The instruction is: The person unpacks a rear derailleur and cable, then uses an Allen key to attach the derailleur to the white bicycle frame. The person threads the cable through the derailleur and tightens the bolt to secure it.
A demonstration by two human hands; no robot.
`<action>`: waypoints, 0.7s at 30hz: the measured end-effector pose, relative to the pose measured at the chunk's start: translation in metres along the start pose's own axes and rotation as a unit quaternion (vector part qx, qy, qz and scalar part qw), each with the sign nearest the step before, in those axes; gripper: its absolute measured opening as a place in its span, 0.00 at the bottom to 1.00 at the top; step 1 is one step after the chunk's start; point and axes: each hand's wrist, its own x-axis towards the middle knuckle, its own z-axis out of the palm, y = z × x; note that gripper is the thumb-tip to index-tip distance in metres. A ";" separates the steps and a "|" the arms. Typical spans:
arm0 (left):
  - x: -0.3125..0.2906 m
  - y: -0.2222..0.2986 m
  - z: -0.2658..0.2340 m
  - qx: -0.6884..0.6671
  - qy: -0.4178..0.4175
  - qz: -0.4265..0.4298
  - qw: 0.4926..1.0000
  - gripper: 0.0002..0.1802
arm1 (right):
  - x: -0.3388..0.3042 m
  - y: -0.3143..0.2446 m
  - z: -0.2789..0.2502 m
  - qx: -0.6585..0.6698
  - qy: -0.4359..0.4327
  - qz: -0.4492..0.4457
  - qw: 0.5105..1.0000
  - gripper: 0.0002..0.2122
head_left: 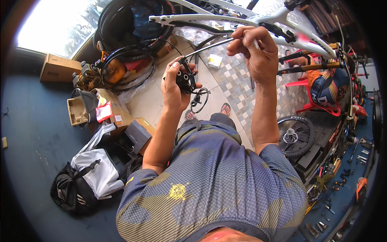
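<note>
My left hand (174, 86) is closed around a black bicycle part (186, 80) with round holes, which looks like a derailleur. A thin black cable (171, 43) runs up from near it, and a looped black cable with a small fitting (197, 100) hangs just below. My right hand (259, 52) is raised in front of the white bicycle frame (201, 17), with fingers curled and pinched. A small pale thing shows between thumb and fingers, too little of it to name. A slim light-and-dark rod or cable (211, 45) stretches between the two hands; whether the right fingers touch it is unclear.
Tyres and cable coils (127, 60) lie at the far left, near cardboard boxes (60, 67) and a black-and-white bag (94, 173). To the right are a red chair (300, 84) with a seated person, a wheel (296, 137) and a blue tool bench (342, 197). Tiled floor (238, 76) lies ahead.
</note>
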 end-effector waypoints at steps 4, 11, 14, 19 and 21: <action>0.005 0.001 0.000 0.012 0.017 0.003 1.000 0.26 | 0.002 0.012 0.004 0.016 -0.029 -0.057 0.998 0.03; 0.004 0.000 0.000 0.006 -0.002 -0.006 1.000 0.26 | 0.006 0.032 0.002 0.340 -0.041 0.014 0.939 0.23; 0.003 -0.003 -0.003 0.004 0.013 -0.016 1.000 0.26 | 0.004 0.029 0.005 0.460 -0.011 0.118 0.880 0.28; 0.001 -0.004 -0.010 0.013 0.043 -0.015 0.999 0.26 | 0.006 0.012 0.005 0.262 0.048 0.163 0.950 0.21; 0.001 -0.003 -0.010 0.016 0.042 -0.013 0.999 0.27 | 0.007 0.004 0.011 0.132 0.076 0.158 0.976 0.20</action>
